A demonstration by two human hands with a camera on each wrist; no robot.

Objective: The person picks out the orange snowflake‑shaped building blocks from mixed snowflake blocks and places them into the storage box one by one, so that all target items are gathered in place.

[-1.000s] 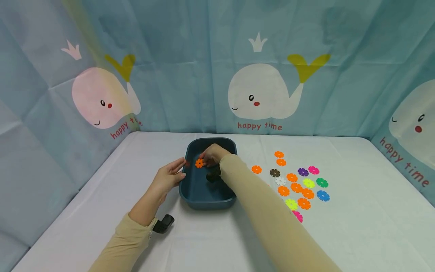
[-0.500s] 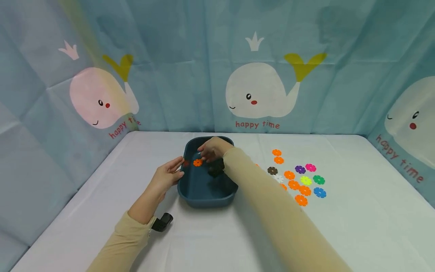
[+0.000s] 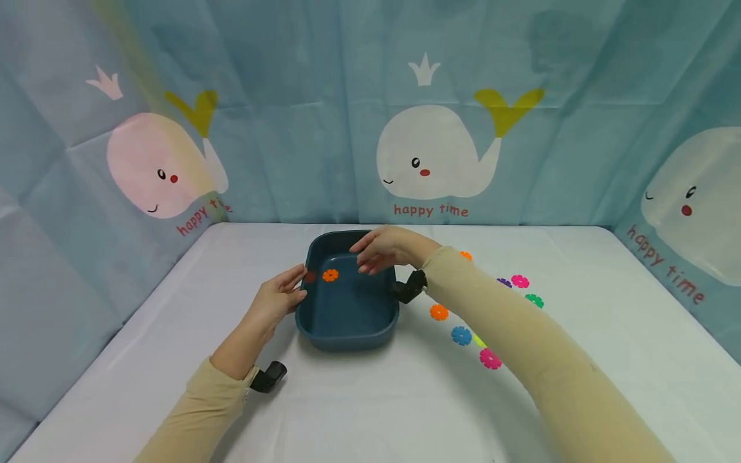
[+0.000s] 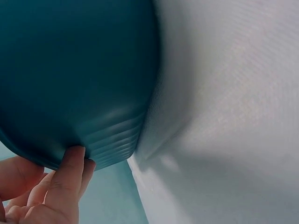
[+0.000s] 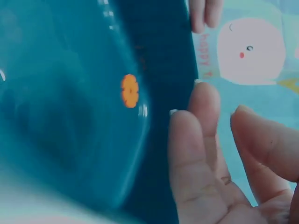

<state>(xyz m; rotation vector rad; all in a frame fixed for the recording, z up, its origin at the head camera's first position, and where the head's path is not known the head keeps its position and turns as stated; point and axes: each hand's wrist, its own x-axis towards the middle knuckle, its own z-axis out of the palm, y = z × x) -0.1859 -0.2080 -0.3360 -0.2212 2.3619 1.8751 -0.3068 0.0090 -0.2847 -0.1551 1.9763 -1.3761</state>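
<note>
Your left hand (image 3: 274, 302) touches the left rim of the dark-blue tub (image 3: 347, 312), fingers nearly straight. An orange snowflake disc (image 3: 330, 275) lies flat inside the tub, near that side. Your right hand (image 3: 389, 249) hovers over the right rim — fingers loose, apart, holding nothing. Beyond, more snowflake discs (image 3: 461, 335) — orange, blue, pink — lie on the white cloth (image 3: 353, 411), partly hidden by your sleeve (image 3: 521, 334).

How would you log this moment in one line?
Left hand: touching tub, left side | Right hand: above tub, empty | Orange disc: in tub | Other discs: on table, right of tub
</note>
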